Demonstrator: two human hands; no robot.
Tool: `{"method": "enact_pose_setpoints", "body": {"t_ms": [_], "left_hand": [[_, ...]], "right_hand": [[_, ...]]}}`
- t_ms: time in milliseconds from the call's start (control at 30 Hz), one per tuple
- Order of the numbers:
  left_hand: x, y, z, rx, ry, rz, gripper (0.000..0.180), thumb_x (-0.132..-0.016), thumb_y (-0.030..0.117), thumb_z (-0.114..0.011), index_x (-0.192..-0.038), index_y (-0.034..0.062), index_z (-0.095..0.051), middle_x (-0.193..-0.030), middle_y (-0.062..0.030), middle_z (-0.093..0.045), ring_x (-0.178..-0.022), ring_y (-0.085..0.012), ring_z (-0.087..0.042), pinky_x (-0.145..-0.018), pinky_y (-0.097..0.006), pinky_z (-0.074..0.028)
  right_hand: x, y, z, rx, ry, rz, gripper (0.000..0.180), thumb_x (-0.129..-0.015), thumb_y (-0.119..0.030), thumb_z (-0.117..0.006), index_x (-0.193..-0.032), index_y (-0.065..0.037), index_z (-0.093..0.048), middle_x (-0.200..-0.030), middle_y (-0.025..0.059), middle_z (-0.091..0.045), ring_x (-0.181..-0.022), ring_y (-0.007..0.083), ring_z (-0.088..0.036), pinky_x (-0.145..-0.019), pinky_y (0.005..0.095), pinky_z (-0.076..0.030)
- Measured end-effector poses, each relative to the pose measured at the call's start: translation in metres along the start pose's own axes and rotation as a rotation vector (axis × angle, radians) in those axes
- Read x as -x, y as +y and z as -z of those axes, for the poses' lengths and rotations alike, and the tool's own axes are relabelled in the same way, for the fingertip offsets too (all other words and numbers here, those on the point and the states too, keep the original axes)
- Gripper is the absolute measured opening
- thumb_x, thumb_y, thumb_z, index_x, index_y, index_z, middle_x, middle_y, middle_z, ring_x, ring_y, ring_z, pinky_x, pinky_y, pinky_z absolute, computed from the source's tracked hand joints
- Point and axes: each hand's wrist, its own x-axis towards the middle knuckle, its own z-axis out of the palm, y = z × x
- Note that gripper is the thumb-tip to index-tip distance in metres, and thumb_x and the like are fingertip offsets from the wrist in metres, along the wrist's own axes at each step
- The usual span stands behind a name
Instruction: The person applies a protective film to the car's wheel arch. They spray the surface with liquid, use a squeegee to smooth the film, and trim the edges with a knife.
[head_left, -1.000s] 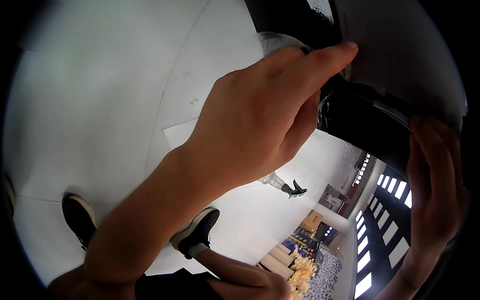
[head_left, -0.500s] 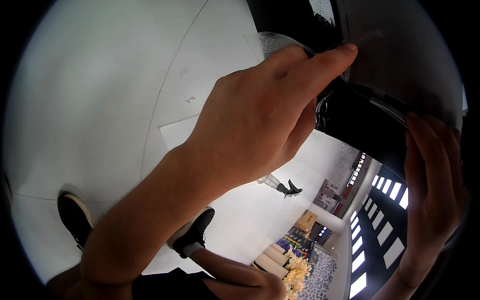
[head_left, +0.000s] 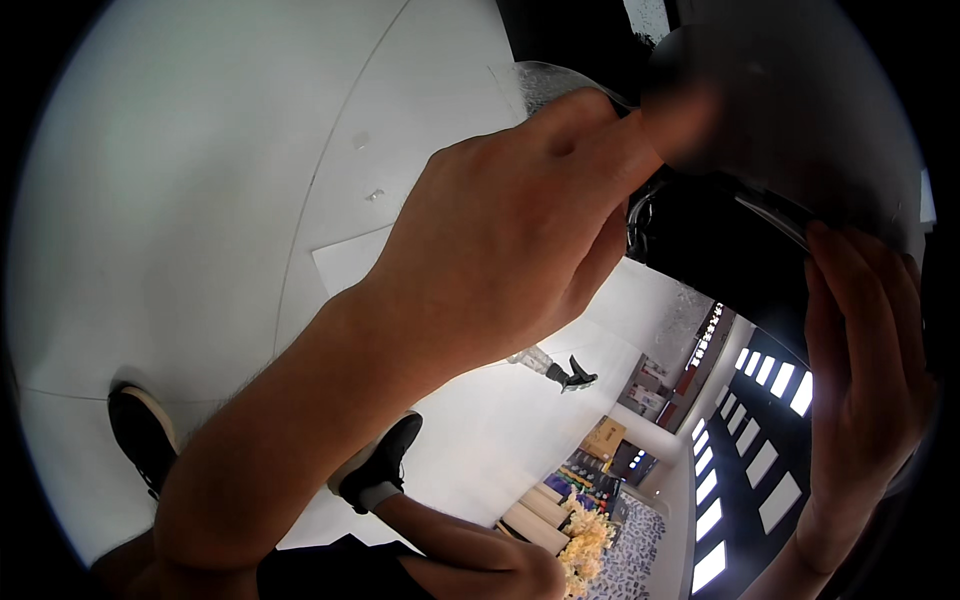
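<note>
My left hand (head_left: pixel 510 220) reaches up across the middle to a dark glossy panel (head_left: pixel 800 110). Its forefinger lies along the panel, the tip smeared by a round blur; the other fingers curl underneath, and what they hold is hidden. A clear film (head_left: pixel 560 85), wet or textured, shows just beyond the knuckles. At the right, my right hand (head_left: pixel 870 340) has its fingers together, their tips at the end of a thin pale strip (head_left: pixel 772 217) along the panel's lower edge.
A clear spray bottle (head_left: pixel 535 358) with a black trigger stands on the white floor (head_left: pixel 200 200). Small clear scraps (head_left: pixel 374 195) lie farther left. My black shoes (head_left: pixel 143 430) and bent knee are below. Yellow flowers (head_left: pixel 588 540) and a cardboard box (head_left: pixel 606 437) are in the background.
The whole view has shifted slightly, so floor things sit a little farther left. Both hands keep nearly the same place and pose.
</note>
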Motion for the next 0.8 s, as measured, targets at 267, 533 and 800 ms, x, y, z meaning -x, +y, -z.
{"method": "enact_pose_setpoints", "body": {"t_ms": [267, 533, 800], "left_hand": [[0.0, 0.003, 0.003, -0.007, -0.017, 0.018, 0.06, -0.089, 0.003, -0.071, -0.145, 0.0135, -0.053, -0.098, -0.0056, -0.062, -0.066, -0.0188, -0.066, -0.058, -0.033, -0.057], [-0.002, 0.006, 0.003, 0.045, 0.063, 0.057, 0.054, -0.086, -0.003, -0.071, -0.136, 0.0149, -0.064, -0.094, -0.0026, -0.067, -0.068, -0.0123, -0.061, -0.058, -0.027, -0.05], [-0.005, 0.002, 0.004, 0.076, 0.173, 0.032, 0.05, -0.085, -0.004, -0.071, -0.131, 0.0149, -0.068, -0.093, -0.0014, -0.069, -0.07, -0.0104, -0.06, -0.059, -0.026, -0.048]], "right_hand": [[0.0, 0.0, -0.001, 0.027, -0.007, -0.013, 0.028, -0.095, -0.009, -0.072, -0.122, -0.013, -0.074, -0.117, 0.0059, -0.076, -0.113, 0.028, -0.073, -0.097, 0.0397, -0.061], [-0.011, -0.01, 0.008, -0.014, -0.017, -0.047, 0.025, -0.095, -0.009, -0.072, -0.119, -0.013, -0.075, -0.116, 0.0051, -0.076, -0.113, 0.0251, -0.072, -0.097, 0.0382, -0.061], [-0.012, 0.007, 0.004, -0.147, 0.021, 0.001, 0.024, -0.095, -0.007, -0.072, -0.119, -0.012, -0.075, -0.124, 0.006, -0.073, -0.118, 0.0241, -0.07, -0.095, 0.0334, -0.06]]}}
